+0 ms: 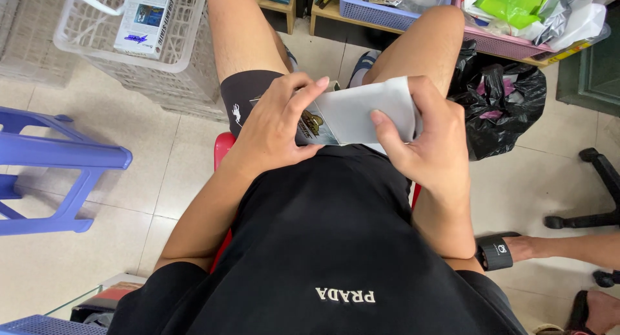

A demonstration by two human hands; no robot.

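My left hand [274, 125] grips small printed box [315, 125], fingers closed round it. My right hand [426, 138] pinches white sleeve [361, 112] over box. Sleeve covers most of box; left end still bare. Both over lap, between hands.

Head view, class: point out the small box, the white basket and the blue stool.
small box [316, 125]: head view, printed face between both hands.
white basket [187, 63]: head view, lattice side wall.
blue stool [64, 155]: head view, seat edge.

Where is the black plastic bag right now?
In the head view, the black plastic bag sits on the tiled floor at upper right, just beyond the person's right hand, below the pink basket.
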